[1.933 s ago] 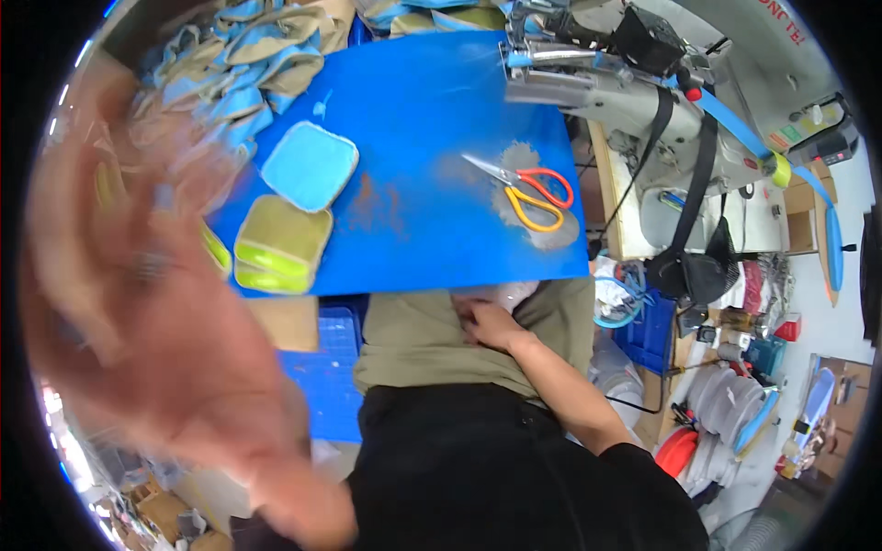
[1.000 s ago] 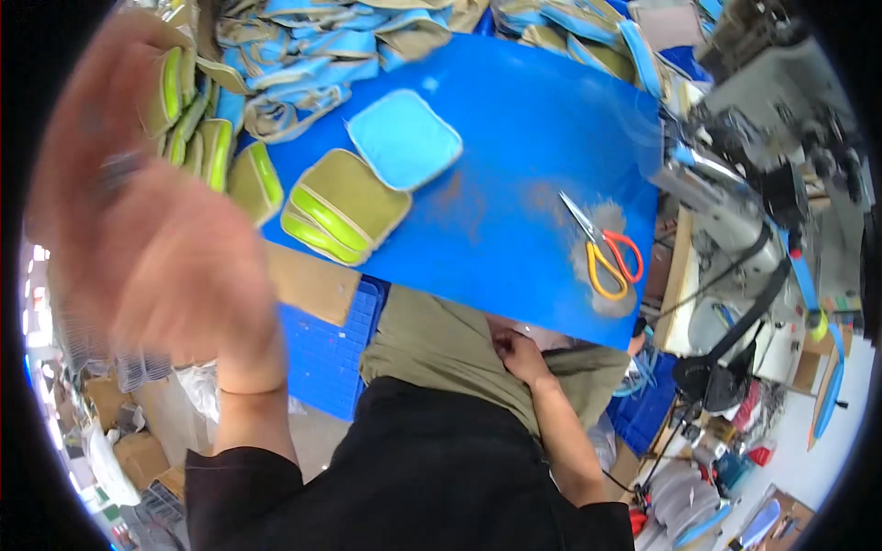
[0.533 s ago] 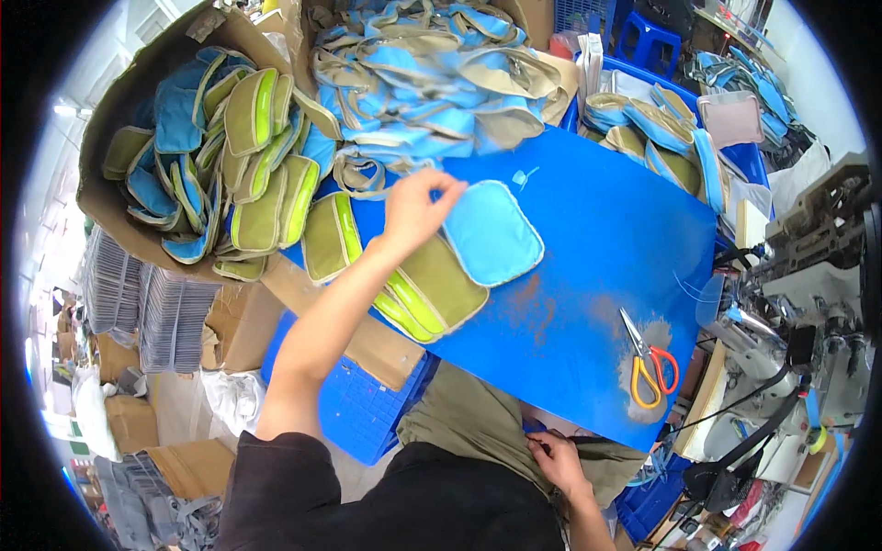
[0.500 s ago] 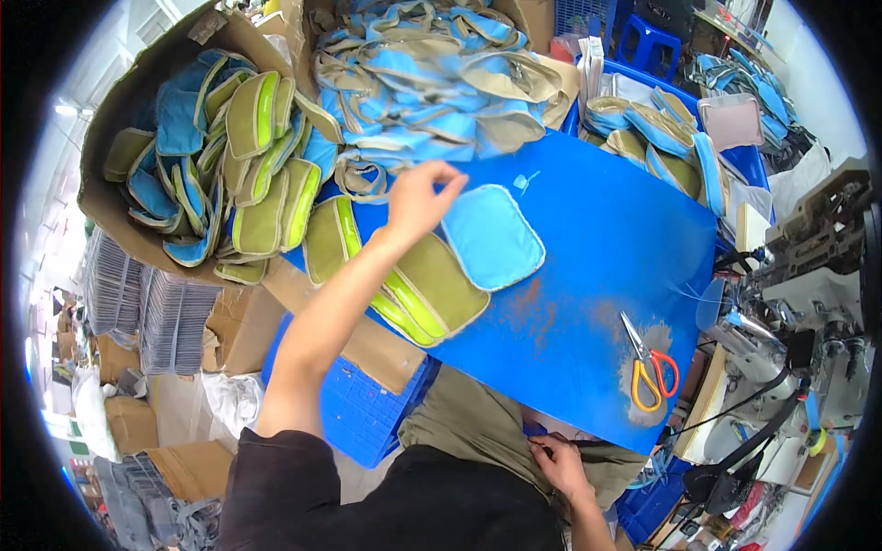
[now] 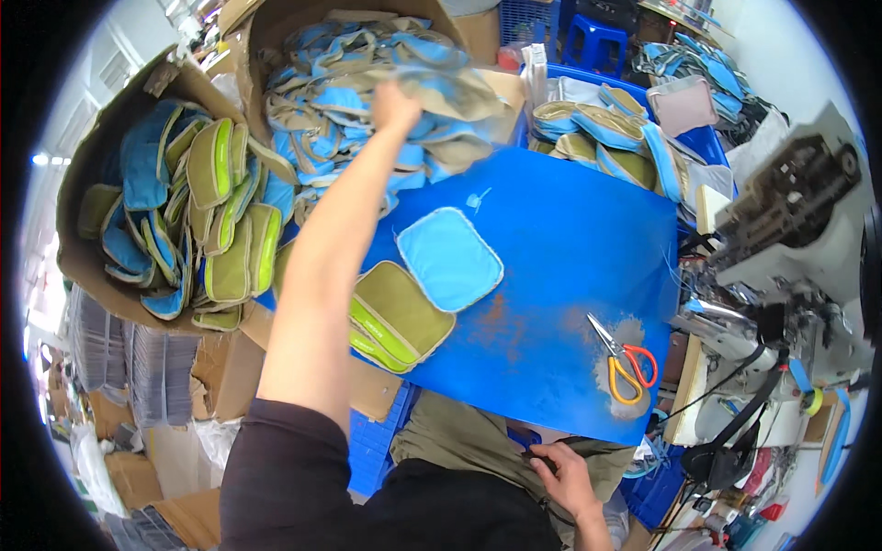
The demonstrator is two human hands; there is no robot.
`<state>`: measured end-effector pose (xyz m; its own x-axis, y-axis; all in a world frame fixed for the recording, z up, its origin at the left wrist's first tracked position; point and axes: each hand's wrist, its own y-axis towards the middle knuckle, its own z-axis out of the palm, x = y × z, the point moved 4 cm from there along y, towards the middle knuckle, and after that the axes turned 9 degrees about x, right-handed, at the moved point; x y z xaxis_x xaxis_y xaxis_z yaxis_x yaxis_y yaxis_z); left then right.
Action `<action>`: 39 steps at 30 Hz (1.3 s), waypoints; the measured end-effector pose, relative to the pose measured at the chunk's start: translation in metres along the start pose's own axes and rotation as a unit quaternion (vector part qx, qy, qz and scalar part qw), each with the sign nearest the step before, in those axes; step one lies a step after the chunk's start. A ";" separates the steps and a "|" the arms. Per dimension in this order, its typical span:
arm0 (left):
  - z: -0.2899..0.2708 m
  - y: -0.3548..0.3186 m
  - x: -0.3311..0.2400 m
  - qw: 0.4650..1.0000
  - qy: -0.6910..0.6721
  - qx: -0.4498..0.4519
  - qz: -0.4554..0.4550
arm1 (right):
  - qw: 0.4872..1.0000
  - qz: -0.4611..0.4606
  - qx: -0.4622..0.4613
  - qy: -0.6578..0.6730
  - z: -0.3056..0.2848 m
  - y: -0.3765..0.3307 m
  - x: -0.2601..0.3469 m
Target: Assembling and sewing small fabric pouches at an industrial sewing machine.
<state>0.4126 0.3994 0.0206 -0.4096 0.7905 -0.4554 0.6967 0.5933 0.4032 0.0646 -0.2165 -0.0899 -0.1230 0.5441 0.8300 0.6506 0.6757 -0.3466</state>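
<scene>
Left hand (image 5: 397, 103) reaches far forward, fingers closed on the heap of blue and tan fabric pieces (image 5: 367, 101) filling a cardboard box (image 5: 266, 28) beyond the blue table (image 5: 570, 275). Pieces are soft, crumpled, edged with binding. Right hand (image 5: 560, 473) rests loosely curled against the lap, holding nothing visible.

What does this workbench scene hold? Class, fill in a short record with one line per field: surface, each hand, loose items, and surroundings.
Surface: blue table top
Left hand: stretched out into the heap of blue and tan fabric pieces in a cardboard box
Right hand: low, at the table's near edge, by the lap
Loose items: light blue pad; olive green pouches; orange-handled scissors
Surroundings: sewing machine at right; second box of pouches at left
</scene>
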 end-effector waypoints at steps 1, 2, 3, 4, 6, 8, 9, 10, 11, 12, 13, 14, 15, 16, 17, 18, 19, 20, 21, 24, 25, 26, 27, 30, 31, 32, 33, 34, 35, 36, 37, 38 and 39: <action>-0.020 -0.012 -0.006 0.985 0.000 -0.140 0.104 | 1.000 0.003 -0.009 0.027 -0.007 -0.003 0.005; -0.041 -0.024 -0.012 0.967 -0.040 -0.178 0.176 | 0.998 0.007 -0.020 0.054 -0.015 -0.007 0.010; -0.069 -0.044 -0.024 0.943 -0.078 -0.213 0.244 | 0.999 -0.021 -0.037 0.032 -0.029 -0.008 0.023; -0.090 -0.069 -0.048 0.941 -0.194 -0.165 0.224 | 0.996 -0.047 -0.061 0.043 -0.040 -0.008 0.027; -0.139 -0.131 -0.088 0.902 -0.389 -0.049 0.178 | 0.988 -0.087 -0.124 0.035 -0.068 -0.004 0.060; -0.145 -0.185 -0.117 0.835 -0.530 0.071 0.133 | 0.966 -0.173 -0.193 0.006 -0.094 0.022 0.075; -0.155 -0.215 -0.132 0.790 -0.591 0.108 0.121 | 0.957 -0.202 -0.202 0.044 -0.103 0.034 0.092; -0.163 -0.242 -0.144 0.768 -0.614 0.153 0.104 | 0.944 -0.239 -0.224 0.037 -0.112 0.045 0.118; -0.172 -0.267 -0.151 0.745 -0.633 0.192 0.084 | 0.930 -0.277 -0.240 0.030 -0.114 0.055 0.145; -0.173 -0.288 -0.160 0.721 -0.649 0.226 0.086 | 0.927 -0.296 -0.224 0.047 -0.112 0.066 0.158; -0.178 -0.308 -0.165 0.725 -0.648 0.226 0.062 | 0.923 -0.322 -0.199 0.069 -0.102 0.075 0.167; -0.169 -0.320 -0.174 0.719 -0.653 0.232 0.044 | 0.921 -0.338 -0.161 0.106 -0.092 0.080 0.169; -0.163 -0.328 -0.176 0.723 -0.653 0.210 0.080 | 0.914 -0.359 -0.116 0.148 -0.081 0.085 0.174; -0.156 -0.335 -0.176 0.725 -0.655 0.204 0.062 | 0.908 -0.342 -0.096 0.224 -0.068 0.085 0.173; -0.150 -0.341 -0.177 0.726 -0.656 0.200 0.043 | 0.910 -0.335 -0.094 0.225 -0.061 0.082 0.162; -0.144 -0.344 -0.181 0.733 -0.658 0.170 0.032 | 0.914 -0.294 -0.076 0.270 -0.055 0.084 0.147; -0.132 -0.344 -0.174 0.731 -0.659 0.175 0.028 | 0.914 -0.252 -0.059 0.313 -0.050 0.084 0.137; -0.119 -0.341 -0.161 0.800 -0.581 0.136 0.068 | 0.916 -0.211 -0.091 0.328 -0.052 0.077 0.128; -0.116 -0.342 -0.158 0.860 -0.491 0.095 0.106 | 0.916 -0.207 -0.091 0.332 -0.057 0.073 0.120; -0.092 -0.378 -0.154 0.659 -0.692 0.267 -0.128 | 0.941 -0.266 -0.193 0.077 -0.071 0.057 0.107; -0.087 -0.391 -0.153 0.598 -0.719 0.318 -0.154 | 0.940 -0.280 -0.194 0.034 -0.068 0.053 0.104; -0.087 -0.397 -0.153 0.536 -0.748 0.358 -0.161 | 0.936 -0.294 -0.195 -0.010 -0.065 0.051 0.102; -0.086 -0.401 -0.155 0.469 -0.773 0.394 -0.168 | 0.928 -0.312 -0.198 -0.047 -0.062 0.049 0.100; -0.082 -0.400 -0.159 0.386 -0.801 0.398 -0.226 | 0.964 -0.247 -0.088 -0.043 -0.038 0.045 0.072; -0.081 -0.396 -0.158 0.343 -0.825 0.381 -0.238 | 0.958 -0.270 -0.088 -0.050 -0.033 0.046 0.064; -0.080 -0.391 -0.154 0.237 -0.855 0.415 -0.202 | 0.958 -0.271 -0.085 -0.047 -0.031 0.042 0.056; -0.077 -0.392 -0.149 0.239 -0.855 0.412 -0.202 | 0.973 -0.224 -0.033 -0.040 -0.030 0.042 0.052; -0.077 -0.393 -0.143 0.253 -0.863 0.388 -0.202 | 0.984 -0.177 0.019 -0.033 -0.028 0.044 0.050; -0.077 -0.393 -0.139 0.267 -0.870 0.363 -0.202 | 0.983 -0.179 0.022 -0.033 -0.029 0.047 0.055; -0.075 -0.400 -0.146 0.300 -0.854 0.386 -0.178 | 0.979 -0.195 -0.021 0.050 -0.038 0.048 0.068; -0.076 -0.414 -0.155 0.371 -0.834 0.361 -0.189 | 0.966 -0.212 -0.063 0.133 -0.047 0.051 0.083; -0.077 -0.428 -0.162 0.440 -0.809 0.334 -0.199 | 0.952 -0.231 -0.087 0.182 -0.051 0.056 0.094; -0.076 -0.436 -0.167 0.456 -0.784 0.401 -0.131 | 0.951 -0.231 -0.090 0.183 -0.053 0.061 0.102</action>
<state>0.1328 0.0202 -0.0183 -0.0541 -0.7440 -0.6660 0.9937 -0.1058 0.0375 0.1314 -0.1458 -0.0032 -0.1791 -0.0213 0.9836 0.7121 0.6871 0.1445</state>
